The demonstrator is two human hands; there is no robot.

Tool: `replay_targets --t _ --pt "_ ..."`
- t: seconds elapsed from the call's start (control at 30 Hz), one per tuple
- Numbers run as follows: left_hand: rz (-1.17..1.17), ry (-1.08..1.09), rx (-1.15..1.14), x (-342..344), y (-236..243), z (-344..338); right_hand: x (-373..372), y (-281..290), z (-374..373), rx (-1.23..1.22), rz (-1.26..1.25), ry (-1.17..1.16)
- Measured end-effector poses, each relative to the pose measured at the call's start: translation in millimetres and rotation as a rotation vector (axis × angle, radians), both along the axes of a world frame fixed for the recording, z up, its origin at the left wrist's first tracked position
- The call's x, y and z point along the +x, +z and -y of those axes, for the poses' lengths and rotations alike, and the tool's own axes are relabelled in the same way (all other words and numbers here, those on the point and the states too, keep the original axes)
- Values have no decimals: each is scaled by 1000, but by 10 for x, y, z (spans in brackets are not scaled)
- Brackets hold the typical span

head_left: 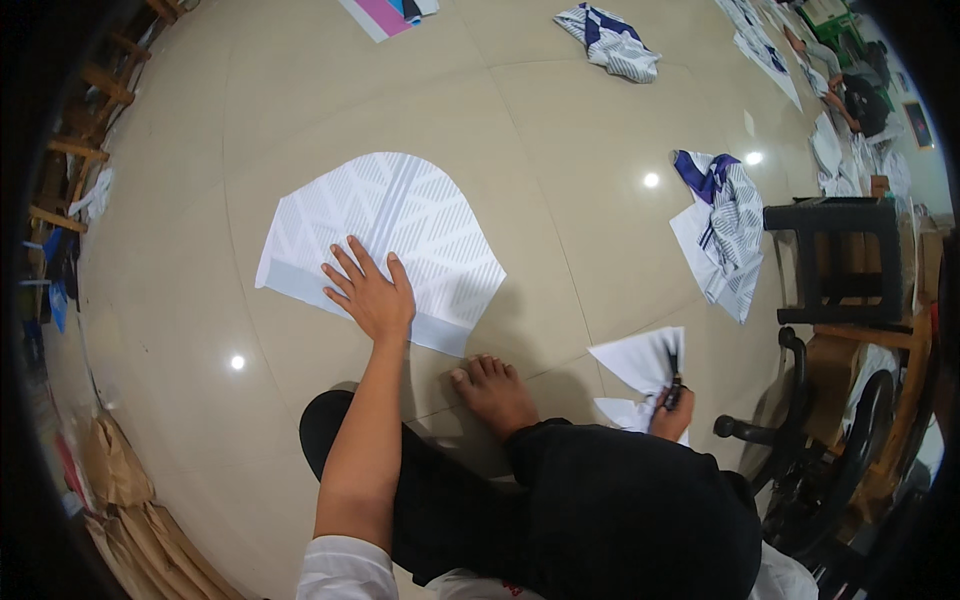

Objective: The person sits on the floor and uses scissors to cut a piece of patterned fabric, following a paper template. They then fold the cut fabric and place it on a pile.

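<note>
A fan-shaped piece of white cloth with grey stripes (pixel 440 240) lies flat on the floor in front of me. My left hand (pixel 375 295) rests palm down on its near part, fingers spread and holding nothing. Off to the right, low beside my knee, my right hand (pixel 672 412) is closed round black-handled scissors (pixel 674 378). The scissors are partly hidden by my fingers, and their blades point away from me over white scraps (pixel 635 358) that look like cloth or paper. Whether the blades touch the scraps I cannot tell.
My bare foot (pixel 495 390) stands just behind the cloth. Crumpled striped cloth (pixel 730 235) lies to the right, another bundle (pixel 612 45) farther off. A black stool (pixel 840 260) and a chair (pixel 860 440) stand at right, brown paper (pixel 125 465) at left. Another person (pixel 860 105) sits far right.
</note>
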State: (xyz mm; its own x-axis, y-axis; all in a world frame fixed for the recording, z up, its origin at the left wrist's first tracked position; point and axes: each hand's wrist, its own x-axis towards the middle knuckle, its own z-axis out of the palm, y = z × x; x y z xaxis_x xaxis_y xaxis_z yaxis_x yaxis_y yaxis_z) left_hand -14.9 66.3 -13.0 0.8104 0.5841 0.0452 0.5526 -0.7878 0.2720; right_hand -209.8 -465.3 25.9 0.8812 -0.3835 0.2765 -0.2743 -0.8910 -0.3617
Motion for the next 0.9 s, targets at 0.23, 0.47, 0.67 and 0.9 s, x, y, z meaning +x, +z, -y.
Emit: replay_targets --t 0.23,0.47,0.67,0.9 --pt "-33 9 -41 6 44 -13 47 167 303 -83 32 -176" --pt "-64 -446 -28 -43 271 288 849 121 -567 151 -17 71" --pt "-53 -561 -58 -75 176 521 1165 301 -1206 290 -33 201" --pt "-32 -519 -82 337 178 979 1212 434 -1257 294 -77 235"
